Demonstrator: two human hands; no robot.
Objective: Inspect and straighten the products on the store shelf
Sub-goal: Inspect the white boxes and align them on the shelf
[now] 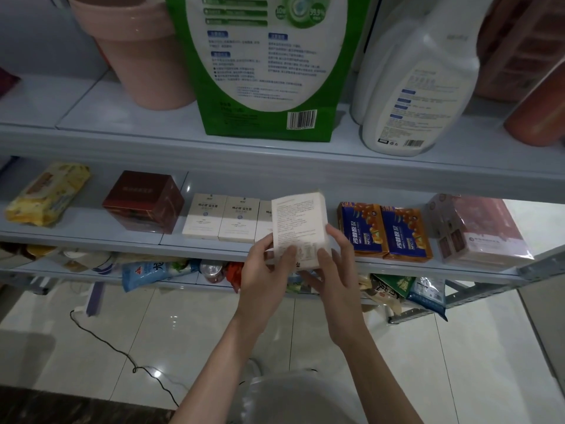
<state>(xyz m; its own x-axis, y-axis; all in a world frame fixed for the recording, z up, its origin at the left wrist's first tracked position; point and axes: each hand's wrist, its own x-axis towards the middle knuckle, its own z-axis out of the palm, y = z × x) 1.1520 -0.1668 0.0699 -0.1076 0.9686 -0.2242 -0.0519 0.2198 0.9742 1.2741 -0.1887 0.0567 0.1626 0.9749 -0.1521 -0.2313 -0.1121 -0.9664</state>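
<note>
Your hands: left hand (266, 267) pinches the lower left edge of the held white box (298, 221), thumb on its printed face; right hand (333, 270) grips the lower right corner, fingers curled round the side and underneath. Both hands are closed on that one box

Held white box: upright, slightly tilted, with its face of small print turned toward you. You hold it raised in front of the middle shelf (91, 237), clear of the shelf board, between the row of white boxes (221, 218) and the blue cartons (382, 232). It covers part of the third box in that row

Middle shelf, left to right:
- yellow packet (46, 194), lying flat at an angle
- dark red box (143, 200), turned corner-on
- row of white boxes, upright, side by side and touching
- blue cartons, two, orange print, standing side by side and touching
- pink wrapped pack (480, 228), lying flat near the right end

Upper shelf (101, 139):
- stacked pink pots (140, 50)
- green bag (266, 65), back label and barcode facing you
- white jug (415, 87), back label facing you
- orange-brown containers (535, 111), far right, blurred

Lower shelf, partly hidden by the shelf edge and your hands:
- blue bag (149, 270)
- can (211, 269)
- snack bags (394, 289), jumbled

Floor (183, 332): pale glossy tiles, with a black cable (107, 341) trailing across them at the left
</note>
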